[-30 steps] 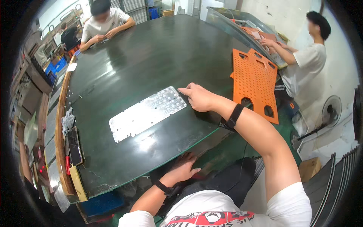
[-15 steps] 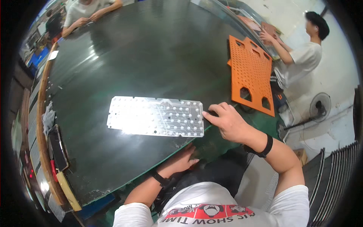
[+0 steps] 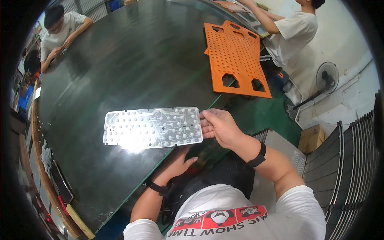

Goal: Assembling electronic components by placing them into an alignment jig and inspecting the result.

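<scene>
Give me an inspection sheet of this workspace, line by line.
Surface: dark green table, glossy, with glare.
Job's things: clear dotted sheet, lying flat at the near edge.
Clutter: orange perforated panel at the far right; small items along the left rim, too small to tell.
Hands: right hand grips the sheet's right end; left hand rests below the table edge, holding nothing.
Cables: nothing seen.
Surroundings: two other people at the table; standing fan; cardboard box; dark racks at the right.

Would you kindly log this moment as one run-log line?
right hand: pinching right end of clear dotted sheet | left hand: open at edge of dark table | orange perforated board: untouched
</scene>
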`<state>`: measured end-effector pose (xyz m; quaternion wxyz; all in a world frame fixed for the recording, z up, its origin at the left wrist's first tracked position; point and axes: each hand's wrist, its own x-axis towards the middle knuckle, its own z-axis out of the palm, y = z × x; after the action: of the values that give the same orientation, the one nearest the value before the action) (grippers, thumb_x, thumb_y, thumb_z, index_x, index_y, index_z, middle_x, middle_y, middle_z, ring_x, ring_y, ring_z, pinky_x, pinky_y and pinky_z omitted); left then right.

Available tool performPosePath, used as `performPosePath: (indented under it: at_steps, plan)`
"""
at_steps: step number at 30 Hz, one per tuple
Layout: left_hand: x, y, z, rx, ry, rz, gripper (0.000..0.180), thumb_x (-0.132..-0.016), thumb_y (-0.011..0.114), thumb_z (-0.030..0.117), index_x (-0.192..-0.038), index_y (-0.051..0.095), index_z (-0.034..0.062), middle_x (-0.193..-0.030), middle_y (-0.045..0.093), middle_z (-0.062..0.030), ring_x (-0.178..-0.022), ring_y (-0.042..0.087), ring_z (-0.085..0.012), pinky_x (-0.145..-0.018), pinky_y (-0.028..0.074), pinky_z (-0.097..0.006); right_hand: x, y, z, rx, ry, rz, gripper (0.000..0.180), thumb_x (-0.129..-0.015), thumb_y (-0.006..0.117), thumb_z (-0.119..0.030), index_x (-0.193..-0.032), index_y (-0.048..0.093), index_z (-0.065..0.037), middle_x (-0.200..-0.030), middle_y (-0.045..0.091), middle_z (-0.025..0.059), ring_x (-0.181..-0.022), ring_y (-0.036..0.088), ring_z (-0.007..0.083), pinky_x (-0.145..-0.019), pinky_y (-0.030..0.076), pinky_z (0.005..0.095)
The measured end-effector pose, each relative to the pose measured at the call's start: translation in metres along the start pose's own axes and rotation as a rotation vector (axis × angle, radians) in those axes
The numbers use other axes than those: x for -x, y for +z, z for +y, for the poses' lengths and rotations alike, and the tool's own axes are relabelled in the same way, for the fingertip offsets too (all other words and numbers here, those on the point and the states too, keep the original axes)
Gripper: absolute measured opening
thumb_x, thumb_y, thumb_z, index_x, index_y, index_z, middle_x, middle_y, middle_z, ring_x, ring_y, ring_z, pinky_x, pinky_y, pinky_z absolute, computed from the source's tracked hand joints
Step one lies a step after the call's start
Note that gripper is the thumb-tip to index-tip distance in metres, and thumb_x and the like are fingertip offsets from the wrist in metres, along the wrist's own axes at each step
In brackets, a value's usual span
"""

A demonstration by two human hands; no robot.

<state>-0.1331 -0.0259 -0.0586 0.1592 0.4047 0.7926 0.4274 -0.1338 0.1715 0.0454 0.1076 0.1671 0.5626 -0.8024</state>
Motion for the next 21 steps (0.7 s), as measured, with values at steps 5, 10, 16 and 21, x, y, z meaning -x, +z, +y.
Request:
performPosePath:
  at_steps: [5, 10, 16, 21]
  plan:
    - [-0.005, -0.004, 0.014, 0.121, -0.171, -0.108, 0.059, -0.086, 0.065, 0.025, -0.13, 0.043, -0.0074, -0.13, 0.047, -0.0274, -0.124, 0.043, -0.0377, -0.104, 0.033, -0.04, -0.003, 0.008, 0.001, -0.062, -0.04, 0.122, 0.029, -0.095, 0.048, -0.022, -0.11, 0.043, 0.002, -0.088, 0.059, 0.0135, -0.065, 0.063, 0.0178, -0.057, 0.054, 0.0292]
    - [-0.006, -0.009, 0.028, 0.183, -0.233, -0.125, 0.057, -0.086, 0.064, 0.025, -0.126, 0.046, -0.011, -0.128, 0.048, -0.03, -0.122, 0.046, -0.0387, -0.103, 0.035, -0.04, -0.006, 0.011, -0.005, -0.051, -0.018, 0.072, 0.029, -0.095, 0.049, -0.021, -0.109, 0.047, 0.004, -0.084, 0.06, 0.0132, -0.064, 0.063, 0.0177, -0.055, 0.054, 0.0281]
    - [-0.013, -0.008, 0.033, 0.118, -0.248, -0.146, 0.059, -0.085, 0.065, 0.025, -0.125, 0.045, -0.0137, -0.129, 0.047, -0.0321, -0.124, 0.045, -0.0388, -0.102, 0.036, -0.04, -0.01, 0.018, -0.006, 0.089, -0.047, 0.062, 0.027, -0.094, 0.051, -0.02, -0.098, 0.058, 0.006, -0.076, 0.06, 0.0088, -0.061, 0.061, 0.0137, -0.05, 0.049, 0.0247]
    - [-0.022, -0.002, 0.04, -0.025, -0.241, -0.052, 0.051, -0.084, 0.065, 0.022, -0.124, 0.049, -0.0065, -0.123, 0.052, -0.0299, -0.116, 0.048, -0.0431, -0.099, 0.038, -0.043, 0.009, -0.006, 0.005, 0.125, -0.176, 0.081, 0.026, -0.096, 0.05, -0.017, -0.096, 0.06, 0.007, -0.078, 0.062, 0.0077, -0.064, 0.061, 0.0119, -0.051, 0.049, 0.0245]
